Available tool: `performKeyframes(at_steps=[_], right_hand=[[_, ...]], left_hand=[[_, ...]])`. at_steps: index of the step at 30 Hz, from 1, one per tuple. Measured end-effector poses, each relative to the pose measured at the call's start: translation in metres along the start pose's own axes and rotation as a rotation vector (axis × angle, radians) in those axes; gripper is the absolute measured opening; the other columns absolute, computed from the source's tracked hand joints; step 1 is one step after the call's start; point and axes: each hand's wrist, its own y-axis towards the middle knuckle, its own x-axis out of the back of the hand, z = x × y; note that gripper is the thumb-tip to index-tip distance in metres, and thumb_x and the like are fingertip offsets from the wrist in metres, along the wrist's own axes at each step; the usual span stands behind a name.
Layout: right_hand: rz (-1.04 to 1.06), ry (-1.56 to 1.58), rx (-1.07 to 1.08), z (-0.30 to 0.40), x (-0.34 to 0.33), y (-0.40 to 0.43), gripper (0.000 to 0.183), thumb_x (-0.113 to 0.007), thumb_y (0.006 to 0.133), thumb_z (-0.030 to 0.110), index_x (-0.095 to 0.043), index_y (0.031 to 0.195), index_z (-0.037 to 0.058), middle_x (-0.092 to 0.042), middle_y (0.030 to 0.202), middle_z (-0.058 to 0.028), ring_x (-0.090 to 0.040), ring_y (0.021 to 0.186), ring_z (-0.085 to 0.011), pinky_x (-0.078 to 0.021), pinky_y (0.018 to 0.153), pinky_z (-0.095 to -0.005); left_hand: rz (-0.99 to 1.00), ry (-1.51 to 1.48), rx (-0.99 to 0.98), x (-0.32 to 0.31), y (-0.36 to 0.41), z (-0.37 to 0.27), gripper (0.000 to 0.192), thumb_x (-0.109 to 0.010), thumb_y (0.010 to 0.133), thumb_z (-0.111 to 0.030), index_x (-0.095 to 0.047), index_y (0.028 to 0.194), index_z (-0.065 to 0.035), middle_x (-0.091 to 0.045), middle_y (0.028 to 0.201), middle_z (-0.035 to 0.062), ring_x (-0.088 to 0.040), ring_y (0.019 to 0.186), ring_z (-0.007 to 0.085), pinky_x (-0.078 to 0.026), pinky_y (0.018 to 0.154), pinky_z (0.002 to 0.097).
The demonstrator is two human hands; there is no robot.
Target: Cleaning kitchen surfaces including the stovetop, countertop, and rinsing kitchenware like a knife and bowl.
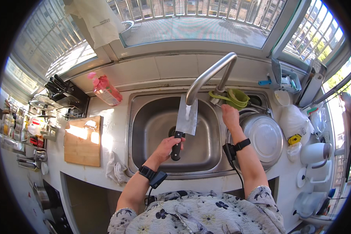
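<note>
My left hand [165, 149] grips the black handle of a cleaver [187, 117] over the stainless steel sink [146, 152]. Water from the curved faucet [206, 73] falls on the cleaver's broad blade, which points away from me. My right hand [230, 116] is at the faucet's base, by its lever; its fingertips are partly hidden, so whether they grip the lever is unclear. A green plastic strainer [237, 98] lies just beyond that hand. Beside my right forearm, a large metal basin [263, 137] rests upside down at the sink's right side.
A wooden cutting board [83, 141] and a crumpled white cloth [115, 169] lie left of the sink. Behind them stand a pink bottle [106, 90] and a black knife rack [68, 95]. On the right are a white plastic bag [294, 121] and an electric kettle [314, 153].
</note>
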Motion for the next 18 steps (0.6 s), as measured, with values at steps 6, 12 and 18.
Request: performKeyframes(at_steps=[6,12,18], right_hand=[[0.033,0.022,-0.032,0.006,0.004,0.001,0.022,-0.049,0.085,0.023,-0.062,0.086,0.0055,-0.06,0.081,-0.0176,-0.056,0.078,-0.0382,-0.0448,0.068,-0.0442],[0.021,0.034,-0.031,0.006,0.006,-0.001,0.022,-0.049,0.085,0.024,-0.062,0.087,0.0065,-0.061,0.081,-0.0186,-0.057,0.078,-0.0385,-0.0448,0.068,-0.0453],[-0.023,0.043,-0.008,0.002,0.0,0.0,0.022,-0.048,0.085,0.024,-0.061,0.088,0.0063,-0.061,0.081,-0.019,-0.057,0.077,-0.0385,-0.0446,0.069,-0.046]], left_hand=[[-0.101,0.135,0.015,-0.006,0.014,0.006,0.029,-0.052,0.085,-0.026,-0.059,0.099,-0.0013,-0.058,0.075,0.0024,-0.054,0.069,0.0098,-0.042,0.059,0.0242],[-0.39,1.544,-0.147,-0.005,0.01,0.012,0.018,-0.061,0.074,-0.021,-0.055,0.078,-0.0045,-0.061,0.078,0.0103,-0.06,0.069,0.0235,-0.046,0.055,0.0349],[-0.418,1.848,-0.545,0.006,0.012,0.021,0.015,-0.06,0.069,-0.018,-0.053,0.076,-0.0065,-0.057,0.072,0.0089,-0.059,0.067,0.0262,-0.048,0.055,0.0368]])
